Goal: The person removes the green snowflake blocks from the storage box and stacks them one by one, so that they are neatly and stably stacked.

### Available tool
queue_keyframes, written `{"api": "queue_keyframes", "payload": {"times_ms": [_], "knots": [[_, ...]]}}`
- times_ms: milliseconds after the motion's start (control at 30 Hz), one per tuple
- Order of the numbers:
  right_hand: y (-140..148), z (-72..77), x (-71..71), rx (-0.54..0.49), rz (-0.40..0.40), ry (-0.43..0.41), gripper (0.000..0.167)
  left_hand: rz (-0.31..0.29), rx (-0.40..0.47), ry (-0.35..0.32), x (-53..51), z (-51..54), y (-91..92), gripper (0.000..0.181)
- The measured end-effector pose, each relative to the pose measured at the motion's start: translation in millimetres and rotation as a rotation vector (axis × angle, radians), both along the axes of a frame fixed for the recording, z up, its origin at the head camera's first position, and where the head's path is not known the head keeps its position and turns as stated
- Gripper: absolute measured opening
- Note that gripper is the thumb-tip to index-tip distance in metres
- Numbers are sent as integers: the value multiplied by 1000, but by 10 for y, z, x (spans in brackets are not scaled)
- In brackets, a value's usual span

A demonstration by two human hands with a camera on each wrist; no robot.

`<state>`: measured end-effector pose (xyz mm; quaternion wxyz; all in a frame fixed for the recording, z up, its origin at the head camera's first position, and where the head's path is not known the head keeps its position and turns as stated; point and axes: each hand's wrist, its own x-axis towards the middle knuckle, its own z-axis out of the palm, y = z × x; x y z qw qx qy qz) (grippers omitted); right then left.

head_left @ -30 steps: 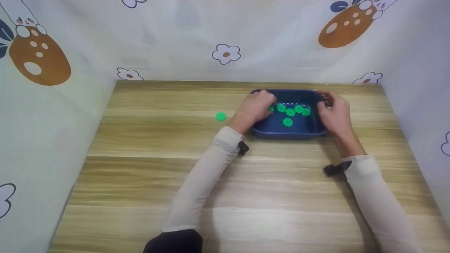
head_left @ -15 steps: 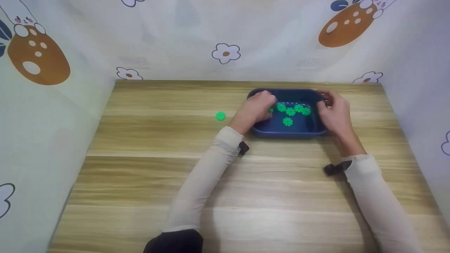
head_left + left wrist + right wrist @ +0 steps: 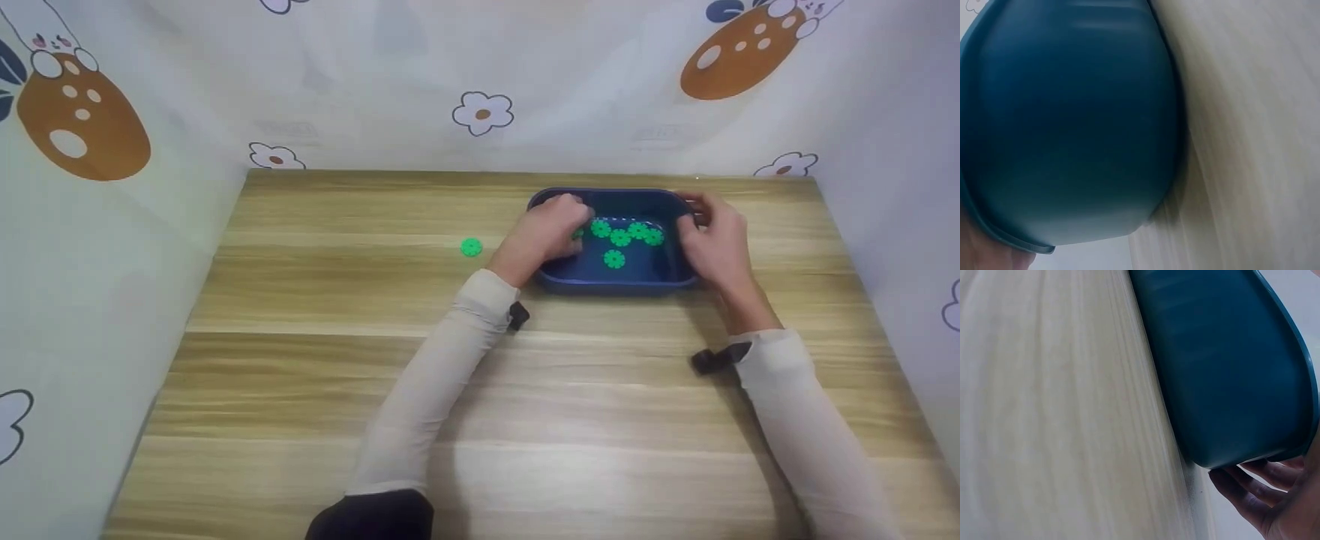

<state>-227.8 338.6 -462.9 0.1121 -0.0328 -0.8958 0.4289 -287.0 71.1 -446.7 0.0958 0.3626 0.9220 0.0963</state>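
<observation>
In the head view a dark blue tray [image 3: 615, 287] stands toward the back of the table, right of centre. Several green notched discs [image 3: 619, 238] lie in it. The right hand [image 3: 716, 244] grips the tray's right end, thumb over the rim; in the right wrist view its fingers [image 3: 1247, 495] touch the outside of a corner. Over the left end reaches the left hand [image 3: 547, 231], with bent fingers inside the tray beside a partly hidden green disc. Its fingertips are hidden, so whether they hold that disc or the rim is unclear.
One loose green disc [image 3: 471, 247] lies on the wood-grain table [image 3: 337, 375], left of the tray. A patterned white sheet [image 3: 390, 90] rises behind the table's back edge and along both sides. Dark wrist cameras [image 3: 712, 361] sit under both sleeves.
The tray's left end has shifted slightly leftward since the first frame. The left hand's fingers have moved slightly inside the tray; the right hand keeps its place.
</observation>
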Motion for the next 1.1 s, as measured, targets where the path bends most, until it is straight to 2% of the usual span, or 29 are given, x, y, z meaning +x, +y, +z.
{"api": "queue_keyframes", "payload": {"times_ms": [433, 633, 867, 1100], "knots": [[1, -7, -15, 4, -16, 18, 41, 9, 18, 22, 18, -9, -9, 32], [2, -2, -12, 0, -8, 9, 41, -26, 34, 25, 12, 8, -27, 35], [7, -3, -17, -3, -3, 7, 41, -30, 117, 0, 4, 30, -56, 37], [17, 2, -10, 5, 0, 3, 41, -39, 225, 22, 35, 38, -93, 35]]}}
